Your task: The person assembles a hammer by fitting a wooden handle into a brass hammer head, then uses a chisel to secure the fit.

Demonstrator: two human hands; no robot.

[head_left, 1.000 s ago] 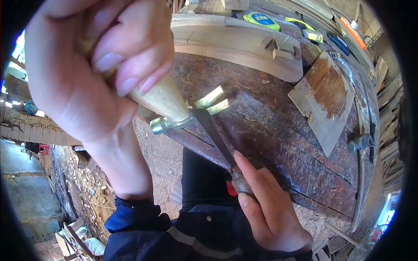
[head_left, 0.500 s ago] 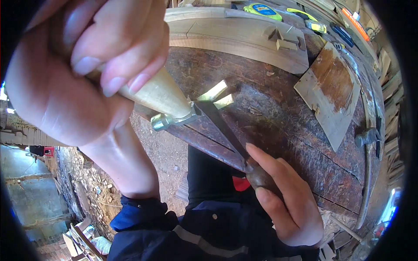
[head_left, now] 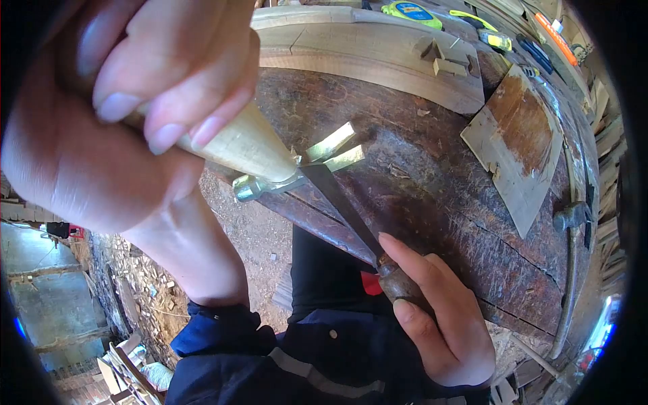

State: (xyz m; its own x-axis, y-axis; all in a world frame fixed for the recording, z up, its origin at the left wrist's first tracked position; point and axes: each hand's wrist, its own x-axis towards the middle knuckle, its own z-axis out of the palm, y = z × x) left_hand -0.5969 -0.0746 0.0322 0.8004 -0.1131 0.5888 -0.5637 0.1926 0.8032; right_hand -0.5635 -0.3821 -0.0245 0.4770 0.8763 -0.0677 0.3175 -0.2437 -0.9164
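Note:
At the upper left, close to the camera, my left hand is wrapped round the pale wooden handle of a claw hammer. Its shiny metal head points down over the bench edge, with the two claw prongs toward the right. My right hand closes round the worn wooden handle of a chisel, index finger stretched along toward the blade. The dark flat blade slants up to the left, its end right at the place where the hammer's handle meets the head.
The dark, scratched workbench carries a curved board with small wood blocks. A stained wooden plate lies at the right, near another hammer. Tape measures sit at the back. Wood chips cover the floor.
My left hand has shifted slightly left with the hammer. The chisel and my right hand have turned and moved a little, the blade's end staying at the hammer head.

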